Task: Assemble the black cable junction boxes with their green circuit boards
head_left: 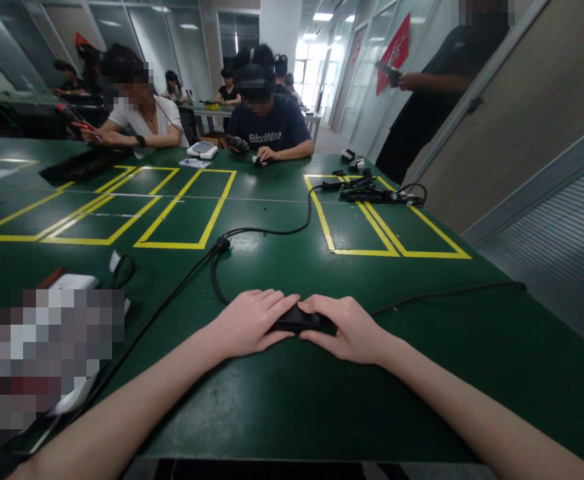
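Observation:
A black power adapter [296, 321] lies on the green table [272, 420] in front of me, with a cable running out from either side. My left hand [255, 321] is closed around its left end, fingers over the top and thumb at the near edge. Its right end sits in my right hand [348, 328], also closed, with the fingertips of both hands almost touching. The black cable [187, 283] passes a bundled knot [222, 245] left of my hands, and another stretch of black cable [447, 291] leads to the right table edge. My palms hide both ends of the adapter.
Yellow tape rectangles [205, 248] mark the tabletop. A pile of black cables and parts [372, 191] lies at the far right. Blurred-out items and a white case [75, 283] lie at left. Two people sit across the table; a person [427, 87] stands at right.

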Action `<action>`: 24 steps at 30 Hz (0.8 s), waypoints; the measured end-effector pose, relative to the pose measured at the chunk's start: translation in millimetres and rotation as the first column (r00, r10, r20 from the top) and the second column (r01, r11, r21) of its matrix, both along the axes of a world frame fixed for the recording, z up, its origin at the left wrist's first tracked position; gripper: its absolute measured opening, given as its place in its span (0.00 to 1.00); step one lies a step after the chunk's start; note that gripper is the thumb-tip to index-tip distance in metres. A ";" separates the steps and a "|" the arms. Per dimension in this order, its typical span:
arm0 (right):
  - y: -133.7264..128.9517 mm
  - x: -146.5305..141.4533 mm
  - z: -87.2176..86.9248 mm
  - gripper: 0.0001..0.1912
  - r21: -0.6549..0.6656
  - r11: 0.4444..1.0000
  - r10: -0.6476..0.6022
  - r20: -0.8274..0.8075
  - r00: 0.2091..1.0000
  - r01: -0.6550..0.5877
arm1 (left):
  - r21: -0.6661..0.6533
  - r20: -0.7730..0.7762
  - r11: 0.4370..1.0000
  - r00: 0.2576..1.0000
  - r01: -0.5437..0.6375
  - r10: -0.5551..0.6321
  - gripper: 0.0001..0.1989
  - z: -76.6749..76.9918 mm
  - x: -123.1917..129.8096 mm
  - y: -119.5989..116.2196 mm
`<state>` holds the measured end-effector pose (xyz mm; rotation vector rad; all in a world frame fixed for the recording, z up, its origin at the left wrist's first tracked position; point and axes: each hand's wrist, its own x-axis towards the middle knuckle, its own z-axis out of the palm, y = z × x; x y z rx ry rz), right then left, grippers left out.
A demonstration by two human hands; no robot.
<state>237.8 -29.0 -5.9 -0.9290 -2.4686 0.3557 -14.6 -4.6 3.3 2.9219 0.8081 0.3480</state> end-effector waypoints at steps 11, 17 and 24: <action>0.6 -0.4 8.1 0.15 -0.001 0.999 0.041 0.145 0.989 -0.041 | -0.175 -0.055 0.983 0.997 -0.059 0.050 0.15 9.2 6.6 -6.9; 2.5 1.4 9.8 0.12 0.013 1.000 0.023 0.117 0.993 -0.025 | -0.105 0.035 0.994 0.999 -0.008 0.011 0.25 2.8 4.6 -0.4; 23.4 40.5 16.5 0.13 0.104 0.961 -0.224 -0.243 0.944 0.255 | 0.150 0.198 0.987 0.980 -0.053 0.022 0.34 2.8 1.8 2.7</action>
